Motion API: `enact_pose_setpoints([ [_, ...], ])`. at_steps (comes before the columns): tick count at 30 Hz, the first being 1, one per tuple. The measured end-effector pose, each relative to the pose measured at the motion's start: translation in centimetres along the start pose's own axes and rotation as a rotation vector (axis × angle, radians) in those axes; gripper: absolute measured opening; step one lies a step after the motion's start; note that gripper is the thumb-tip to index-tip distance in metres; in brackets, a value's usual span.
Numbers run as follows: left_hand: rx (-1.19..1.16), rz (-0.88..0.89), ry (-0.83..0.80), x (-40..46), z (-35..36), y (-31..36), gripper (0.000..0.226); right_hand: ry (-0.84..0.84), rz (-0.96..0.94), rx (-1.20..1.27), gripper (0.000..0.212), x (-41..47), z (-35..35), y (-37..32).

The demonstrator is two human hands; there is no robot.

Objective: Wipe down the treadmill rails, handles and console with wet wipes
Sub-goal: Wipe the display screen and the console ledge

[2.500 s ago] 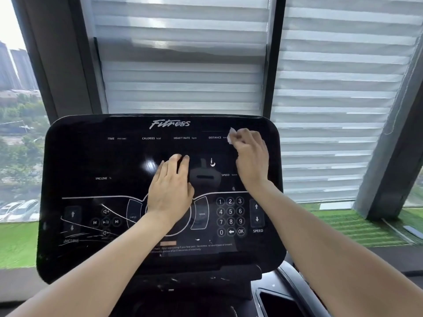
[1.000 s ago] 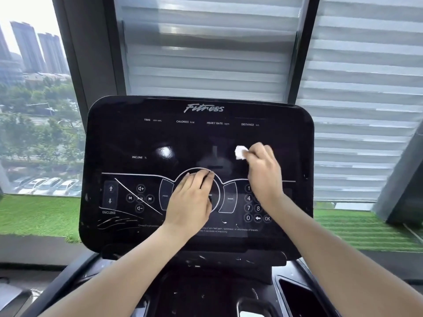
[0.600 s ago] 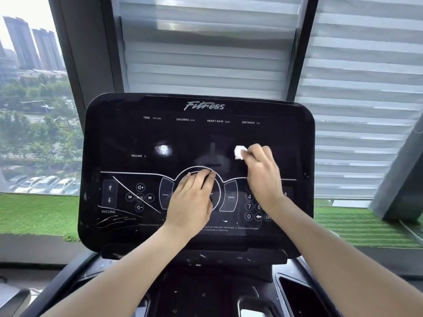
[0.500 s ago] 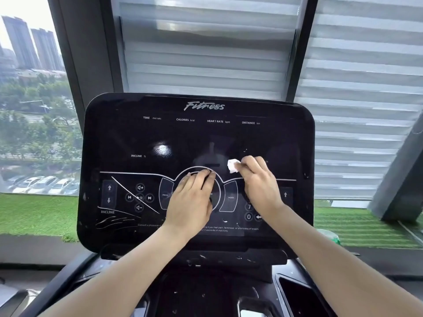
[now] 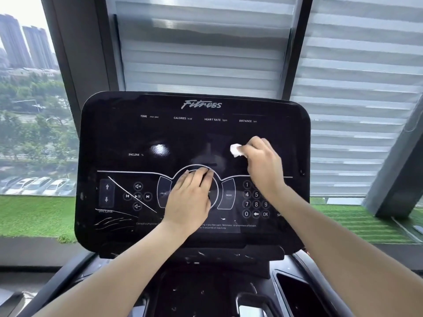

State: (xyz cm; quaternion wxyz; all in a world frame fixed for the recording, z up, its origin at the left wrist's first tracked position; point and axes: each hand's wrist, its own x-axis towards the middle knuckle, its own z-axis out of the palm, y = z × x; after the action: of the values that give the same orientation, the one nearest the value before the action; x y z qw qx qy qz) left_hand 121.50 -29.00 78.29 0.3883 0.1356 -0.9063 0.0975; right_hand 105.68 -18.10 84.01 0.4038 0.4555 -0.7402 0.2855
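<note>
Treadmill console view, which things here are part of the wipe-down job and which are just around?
Part of the job:
- glossy black treadmill console
- small crumpled white wet wipe, pinched in the right hand
- left hand, resting flat on the console's centre dial

Just around:
- grey-white slatted window blinds
- black side tray pocket, lower right
- green artificial turf outside

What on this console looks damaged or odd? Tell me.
White scratch-like streaks mark the console at its lower-left corner, near the INCLINE label, with a long diagonal line across the incline buttons. Pale flecks dot the ledge below.
</note>
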Motion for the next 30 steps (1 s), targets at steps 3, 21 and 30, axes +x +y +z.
enact_pose_setpoints([
  [3,0.003,0.001,0.02,0.1,-0.2,0.1,0.064,0.113,0.277,0.059,0.033,2.5,-0.9,1.6],
  [21,-0.019,0.044,-0.001,0.9,0.5,1.4,0.061,-0.056,0.284,0.091,0.043,-3.6,0.3,0.8],
  [30,-0.033,0.04,-0.014,1.0,0.1,0.3,0.062,0.088,0.485,0.061,0.033,-1.6,-1.4,3.6],
])
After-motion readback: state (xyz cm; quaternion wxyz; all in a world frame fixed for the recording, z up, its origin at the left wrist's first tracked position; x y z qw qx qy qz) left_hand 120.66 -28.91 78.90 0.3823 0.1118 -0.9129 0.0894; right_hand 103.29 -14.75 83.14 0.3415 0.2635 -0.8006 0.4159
